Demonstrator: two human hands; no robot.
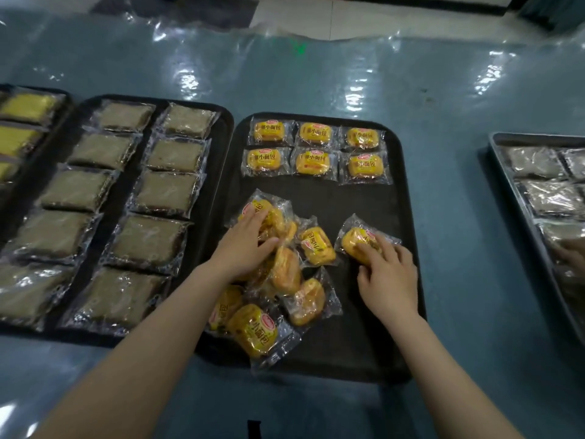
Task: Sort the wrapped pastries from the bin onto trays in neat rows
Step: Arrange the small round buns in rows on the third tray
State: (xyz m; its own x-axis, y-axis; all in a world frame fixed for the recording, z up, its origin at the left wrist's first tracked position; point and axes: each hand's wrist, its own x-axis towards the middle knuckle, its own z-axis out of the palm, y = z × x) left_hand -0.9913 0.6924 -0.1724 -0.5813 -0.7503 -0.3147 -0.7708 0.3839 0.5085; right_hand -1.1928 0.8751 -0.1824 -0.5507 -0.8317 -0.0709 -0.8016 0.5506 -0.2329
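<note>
On the black centre tray (389, 198), 6 small yellow bread packets (315, 152) lie in 2 neat rows of 3 along the far end, each sealed in clear film with crimped edges and printed with red-and-brown lettering on a yellow panel. Nearer the viewer, a loose heap of the same packets (278, 280) lies unsorted, tilted and overlapping; some show the printed yellow face, others the plain golden-brown bun through the clear film. The left hand (245, 245) rests on top of this heap, its fingers spread and slightly bent over a packet at the heap's far edge; whether they grip it cannot be told. The right hand (387, 274) lies to the right of the heap, its fingers curled over a single packet (359, 242) that sits apart from the others on the tray floor, label upward and turned at an angle. Between the 2 hands, 1 further packet (316, 247) lies by itself, just beside the heap.

To the left, a second black tray (221, 147) holds flat brown cakes in clear wrappers (136, 210), set in 2 columns. At the far left edge, yellow wrapped cakes (25, 122) fill part of another tray. At the right edge, a metal tray (500, 144) holds grey-brown wrapped pieces (544, 182). All trays stand on a blue table under glossy plastic sheeting (316, 74).
</note>
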